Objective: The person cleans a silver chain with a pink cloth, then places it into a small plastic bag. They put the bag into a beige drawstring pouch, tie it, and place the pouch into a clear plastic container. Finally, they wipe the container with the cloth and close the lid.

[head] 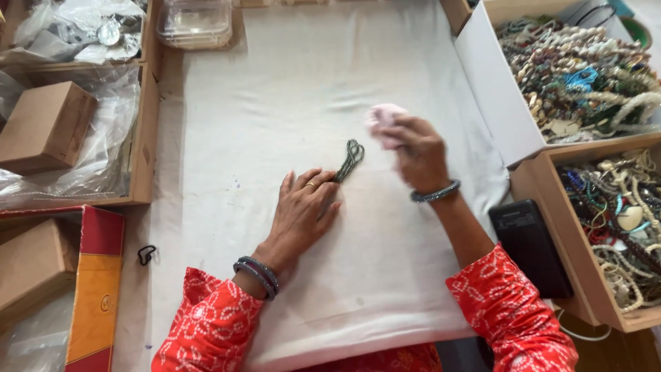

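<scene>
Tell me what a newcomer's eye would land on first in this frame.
First the two hands at the centre of the white cloth: the left hand lies flat, pinning one end of a dark beaded strand, while the right hand holds a pale pink cloth wad just beside it. Next, the open boxes on the right, the white box and the wooden box, heaped with mixed bead necklaces.

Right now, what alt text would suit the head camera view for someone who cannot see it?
A person's left hand presses a dark beaded strand flat on a white cloth, while the right hand holds a pink cloth beside it. Boxes of mixed beaded jewellery sit at the right, cardboard boxes at the left.
</scene>
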